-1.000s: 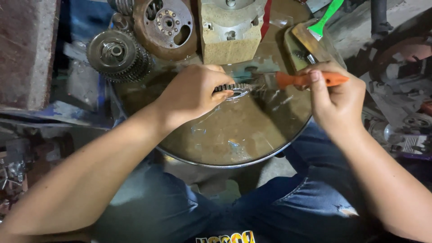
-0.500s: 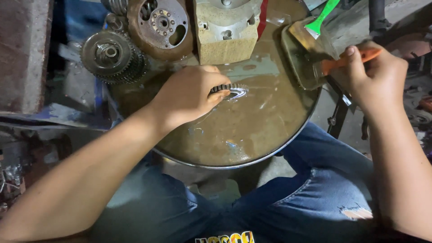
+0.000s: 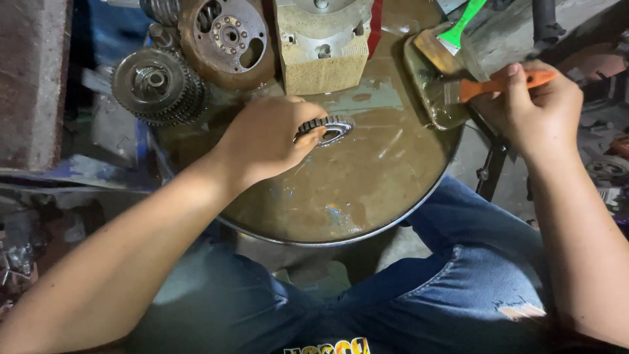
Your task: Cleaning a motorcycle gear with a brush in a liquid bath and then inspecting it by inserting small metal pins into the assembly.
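Left to right: at ten o'clock of the round tray (image 3: 419, 196) lies a clutch gear stack (image 3: 157, 85). Our left hand (image 3: 268, 137) pinches a toothed ring gear (image 3: 327, 126) at tray centre. Our right hand (image 3: 537, 108), closed around an orange-handled brush (image 3: 498, 84), dips its bristles in a small dish (image 3: 432, 98) at two o'clock. We judge this the reloading step; next, bristles must return to the gear. A second earlier, the brush lay beside the gear.

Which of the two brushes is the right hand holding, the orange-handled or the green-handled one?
The orange-handled brush, gripped by the right hand. The green-handled brush lies untouched beyond it.
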